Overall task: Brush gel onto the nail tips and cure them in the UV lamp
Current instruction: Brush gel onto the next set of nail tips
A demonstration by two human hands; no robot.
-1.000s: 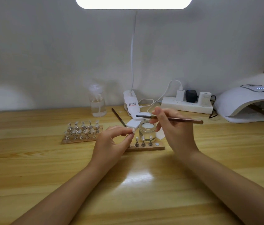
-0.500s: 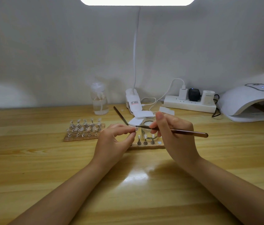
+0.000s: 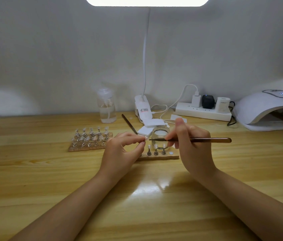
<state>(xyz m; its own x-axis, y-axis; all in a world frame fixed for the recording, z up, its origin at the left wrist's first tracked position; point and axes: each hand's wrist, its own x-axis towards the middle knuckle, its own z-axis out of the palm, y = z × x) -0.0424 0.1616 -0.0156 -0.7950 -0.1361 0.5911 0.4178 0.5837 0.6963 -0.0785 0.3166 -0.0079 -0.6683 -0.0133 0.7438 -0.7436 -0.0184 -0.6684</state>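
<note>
My left hand (image 3: 122,151) pinches a small clear nail tip (image 3: 145,138) between thumb and forefinger, held above the table. My right hand (image 3: 192,146) grips a brown-handled brush (image 3: 206,140) lying level, its dark tip touching that nail tip. Just behind stands a small open glass jar of gel (image 3: 160,135). Under my hands lies a wooden strip (image 3: 168,156) with three nail tips on stands (image 3: 156,149). The white UV lamp (image 3: 265,108) sits at the far right, its display lit, with something inside its opening.
A second wooden holder (image 3: 89,139) with several nail tips is at mid left. A clear pump bottle (image 3: 106,106), a clip lamp base (image 3: 143,108), white pads (image 3: 152,126), a spare brush (image 3: 129,123) and a power strip (image 3: 203,113) line the back.
My right hand has lowered the brush from above the jar and brought its tip leftward onto the nail tip in my left hand. The left hand has barely moved.
</note>
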